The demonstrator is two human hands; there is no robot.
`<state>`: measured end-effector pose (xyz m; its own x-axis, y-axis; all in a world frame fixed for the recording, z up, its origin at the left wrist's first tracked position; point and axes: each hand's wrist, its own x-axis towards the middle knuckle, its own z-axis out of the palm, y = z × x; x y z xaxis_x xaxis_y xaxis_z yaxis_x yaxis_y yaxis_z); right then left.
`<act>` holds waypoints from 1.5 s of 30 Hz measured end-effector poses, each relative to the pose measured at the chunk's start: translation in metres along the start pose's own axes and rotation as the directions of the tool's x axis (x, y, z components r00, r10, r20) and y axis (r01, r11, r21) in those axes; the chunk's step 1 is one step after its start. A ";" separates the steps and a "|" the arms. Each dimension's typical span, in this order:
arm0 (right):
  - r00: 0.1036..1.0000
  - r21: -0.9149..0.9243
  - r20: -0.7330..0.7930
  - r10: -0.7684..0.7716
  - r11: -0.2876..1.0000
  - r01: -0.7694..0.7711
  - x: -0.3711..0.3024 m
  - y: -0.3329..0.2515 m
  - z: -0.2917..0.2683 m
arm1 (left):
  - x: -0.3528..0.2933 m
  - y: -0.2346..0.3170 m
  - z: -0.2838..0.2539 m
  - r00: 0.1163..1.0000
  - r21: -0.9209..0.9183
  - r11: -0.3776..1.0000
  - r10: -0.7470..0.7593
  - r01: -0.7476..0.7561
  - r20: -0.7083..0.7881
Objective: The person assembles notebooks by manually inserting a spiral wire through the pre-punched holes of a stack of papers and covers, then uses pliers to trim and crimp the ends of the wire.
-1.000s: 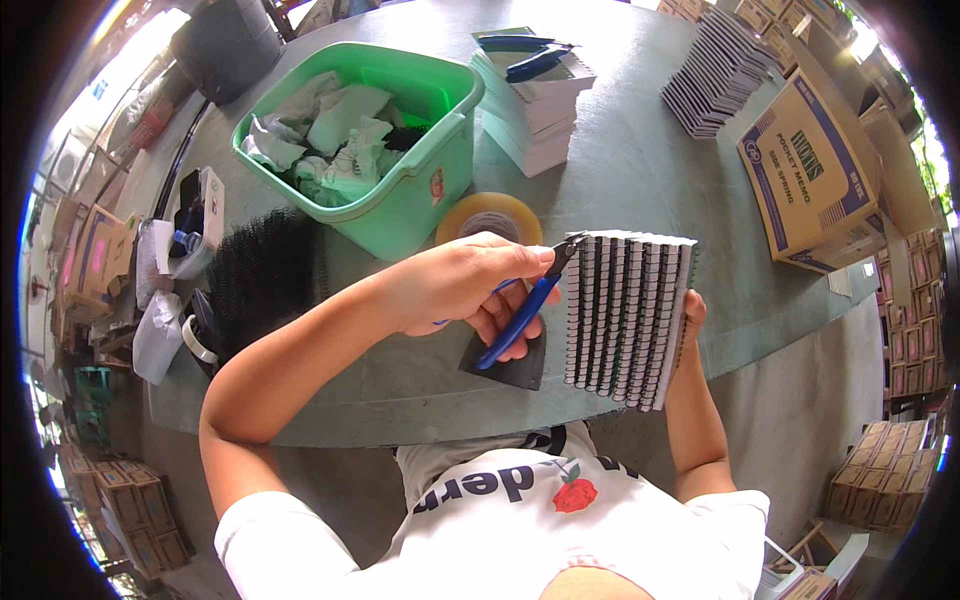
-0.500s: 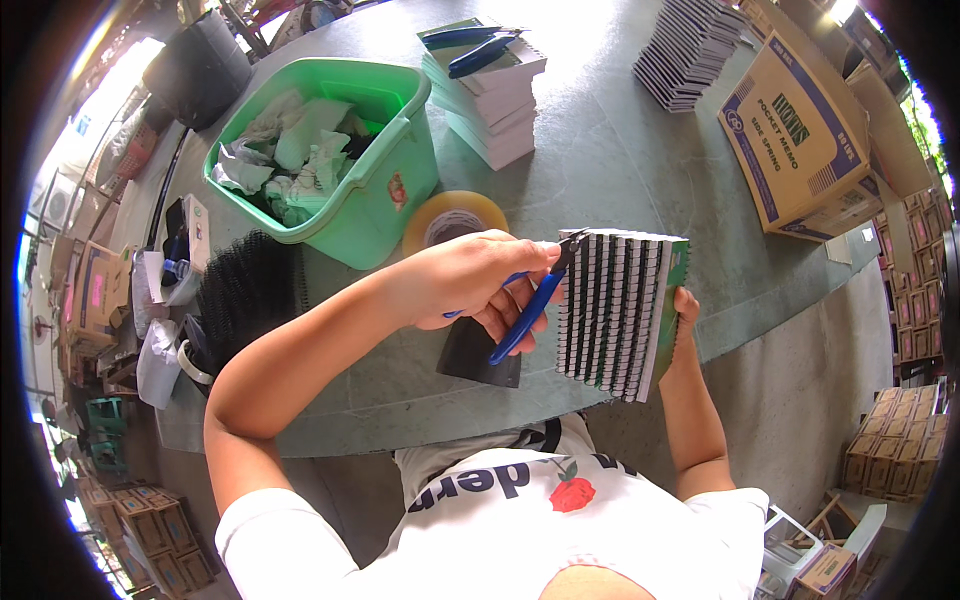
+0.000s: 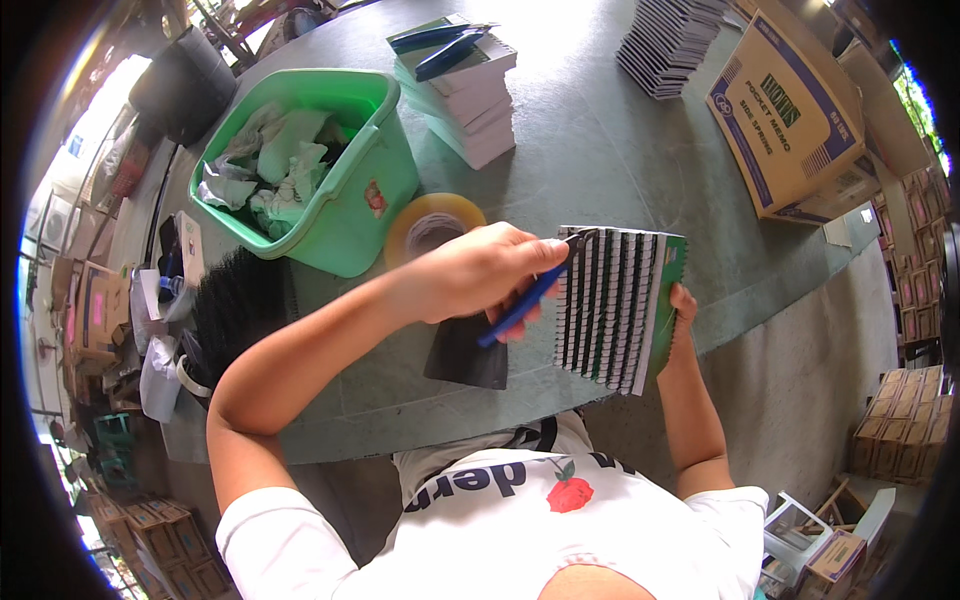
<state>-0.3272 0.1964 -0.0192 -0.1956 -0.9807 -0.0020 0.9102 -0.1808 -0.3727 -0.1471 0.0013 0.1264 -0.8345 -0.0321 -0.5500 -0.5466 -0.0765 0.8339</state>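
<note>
The left hand (image 3: 490,268), at the middle of the frame, is closed around one pair of blue-handled cutters (image 3: 522,308), thumb near the dark jaws, which lie at the upper-left corner of one bundle of spiral notepads (image 3: 605,310); whether they touch the wire, I cannot tell. That bundle stands just right of centre, several black-and-white spines side by side, too close to count surely, with one green cover at its right. The right hand (image 3: 683,304) grips the bundle's right edge, most of its fingers hidden. On the counter (image 3: 600,160), one green tub (image 3: 345,235) of crumpled white scraps (image 3: 290,165) fills the upper left, one tape roll (image 3: 405,232) beside it and one flat black piece (image 3: 466,355) below. At upper centre, a second pair of cutters (image 3: 450,54) lies on one stack of white pads (image 3: 480,125). The upper right holds one stack of notepads (image 3: 670,45) and one cardboard box (image 3: 785,120).
</note>
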 end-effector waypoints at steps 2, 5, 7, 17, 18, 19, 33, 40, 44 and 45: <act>0.998 0.004 -0.055 -0.024 1.000 0.024 -0.003 -0.002 0.005 | 0.010 -0.019 0.014 0.724 0.936 0.336 0.671 -0.103 -0.161; 0.985 -0.054 -0.156 -0.075 0.996 0.068 -0.009 -0.007 0.001 | 0.013 -0.001 0.007 0.889 0.794 0.588 0.432 -0.151 -0.152; 0.990 -0.040 -0.129 -0.064 0.997 0.059 -0.010 -0.008 -0.007 | 0.011 0.004 0.002 0.997 0.314 0.947 0.076 -0.069 -0.010; 0.973 -0.078 -0.210 -0.099 0.993 0.084 -0.015 -0.016 0.006 | 0.039 -0.010 0.025 0.780 0.869 0.436 0.618 -0.233 -0.100; 0.986 -0.063 -0.144 -0.081 0.995 0.072 -0.016 -0.018 0.002 | 0.041 -0.008 0.021 0.779 0.858 0.441 0.621 -0.263 -0.081; 0.994 -0.048 -0.087 -0.073 0.996 0.069 -0.019 -0.021 -0.008 | 0.031 0.025 0.024 0.976 0.675 0.729 0.209 -0.111 -0.065; 0.989 -0.061 -0.115 -0.091 0.995 0.084 -0.026 -0.027 -0.011 | 0.054 0.008 0.039 0.786 0.887 0.406 0.612 -0.220 -0.085; 0.992 -0.094 -0.117 -0.043 0.995 0.032 -0.026 -0.029 -0.013 | 0.049 0.022 0.028 0.970 -0.083 0.995 0.065 -0.046 0.234; 0.993 -0.067 -0.112 -0.033 0.997 0.026 -0.025 -0.027 -0.013 | 0.052 0.023 0.026 0.951 -0.214 0.970 -0.042 0.112 0.306; 0.993 -0.063 -0.116 -0.035 0.998 0.028 -0.025 -0.026 -0.012 | 0.051 0.025 0.030 0.986 0.053 0.999 -0.006 -0.003 0.167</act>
<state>-0.3505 0.2268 -0.0202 -0.2682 -0.9585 -0.0964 0.8795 -0.2028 -0.4304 -0.2060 0.0280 0.1207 -0.8308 0.1351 -0.5399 -0.5474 -0.0234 0.8365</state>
